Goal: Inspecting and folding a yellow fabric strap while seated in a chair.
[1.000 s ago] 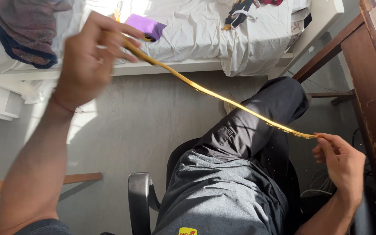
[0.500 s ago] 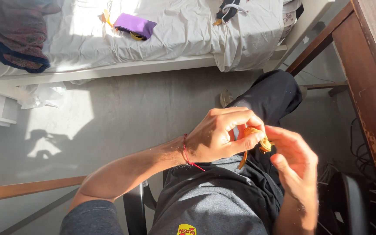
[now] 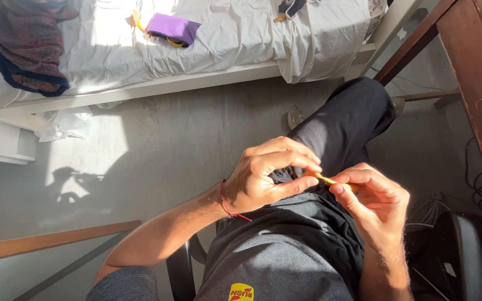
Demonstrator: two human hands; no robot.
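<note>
Over my lap, my left hand (image 3: 269,173) and my right hand (image 3: 375,203) meet and pinch a yellow strip (image 3: 326,179) between their fingertips. Only a short piece of the strip shows between the two hands; the rest is hidden in the fingers. A red thread bracelet circles my left wrist. I sit on a black chair in dark trousers (image 3: 347,122) and a grey shirt.
A bed with a white sheet (image 3: 224,33) runs across the top, with a purple pouch (image 3: 172,27) and a dark patterned cloth (image 3: 20,50) on it. A wooden desk edge (image 3: 475,95) stands at right, cables below it. Grey floor (image 3: 168,145) lies between.
One second ago the strip was stretched long between my raised left hand and my right hand. My left hand has come down to the right hand, and the strip is gathered short.
</note>
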